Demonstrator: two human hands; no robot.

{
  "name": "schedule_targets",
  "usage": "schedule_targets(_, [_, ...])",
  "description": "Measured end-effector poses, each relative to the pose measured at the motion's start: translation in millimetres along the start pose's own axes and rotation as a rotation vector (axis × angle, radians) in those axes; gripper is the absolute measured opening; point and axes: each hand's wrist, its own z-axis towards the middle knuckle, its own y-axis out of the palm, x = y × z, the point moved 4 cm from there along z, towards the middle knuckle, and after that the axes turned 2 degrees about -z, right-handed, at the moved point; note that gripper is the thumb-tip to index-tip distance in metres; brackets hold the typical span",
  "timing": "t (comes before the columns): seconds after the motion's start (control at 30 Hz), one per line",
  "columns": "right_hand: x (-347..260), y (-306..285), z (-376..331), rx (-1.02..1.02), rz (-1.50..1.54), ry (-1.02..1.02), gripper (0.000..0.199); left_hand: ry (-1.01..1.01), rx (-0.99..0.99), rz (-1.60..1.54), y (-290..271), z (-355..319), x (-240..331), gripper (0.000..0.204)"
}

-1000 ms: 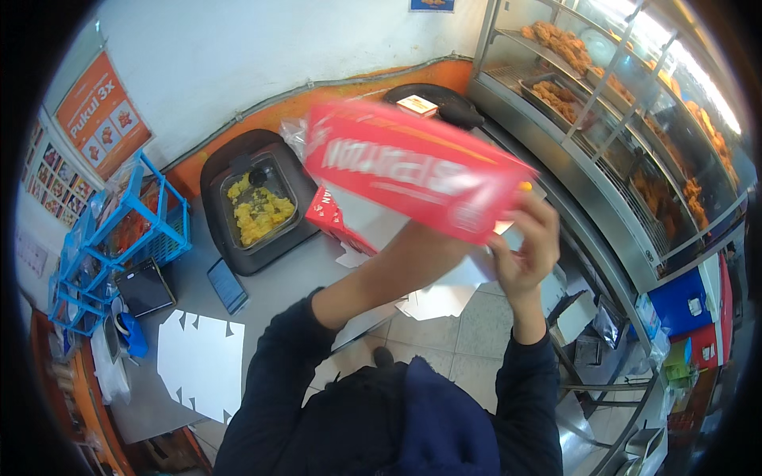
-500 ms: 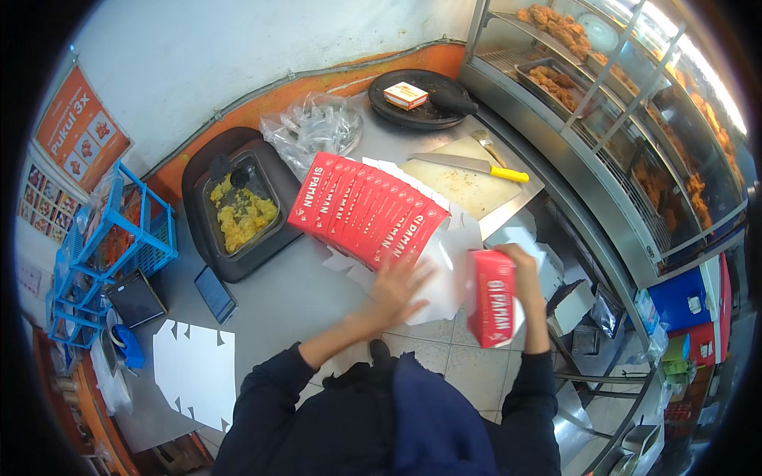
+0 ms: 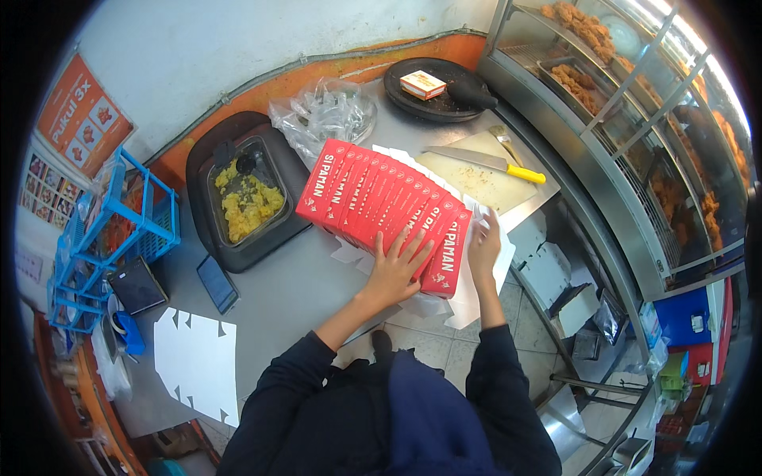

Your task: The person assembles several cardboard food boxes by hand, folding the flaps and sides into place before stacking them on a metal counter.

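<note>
A tight row of red cardboard boxes (image 3: pixel 373 198) with white lettering leans across the table. My left hand (image 3: pixel 394 271) lies with spread fingers on the front faces near the row's right end. Just beyond the last box (image 3: pixel 446 258), my right hand (image 3: pixel 484 247) is upright with its fingers extended. It is close to that box and over white cardboard sheets (image 3: pixel 470 305); the box partly hides where they meet. More white cardboard shows behind and beneath the row.
A yellow-handled knife (image 3: pixel 484 159) rests on a cutting board (image 3: pixel 456 178). Nearby are a stone mortar (image 3: pixel 429 111) with a small box (image 3: pixel 423 85), a plastic bag (image 3: pixel 329 119), a tray of yellow food (image 3: pixel 252 208), a phone (image 3: pixel 216 284), a flat white sheet (image 3: pixel 194 361) and a display case (image 3: pixel 603 143).
The separate red box in my right hand has moved left and now stands at the row's right end. My left hand has come to rest on the boxes. The view has shifted slightly.
</note>
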Motion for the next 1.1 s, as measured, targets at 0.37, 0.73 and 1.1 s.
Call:
schedule_targets(0.37, [-36.8, -30.3, -110.5, -0.642, -0.104, -0.337, 0.046, 0.013, -0.042, 0.012, 3.9, 1.2, 1.5, 0.085])
schedule_targets(0.73, [-48.9, -12.4, -91.5, -0.463, -0.110, -0.546, 0.033, 0.030, -0.062, 0.015, 2.4, 1.7, 1.9, 0.083])
schedule_targets(1.1, [-34.9, 12.9, -101.5, -0.331, 0.032, -0.252, 0.042, -0.021, 0.029, -0.047, 10.1, 4.4, -1.4, 0.080])
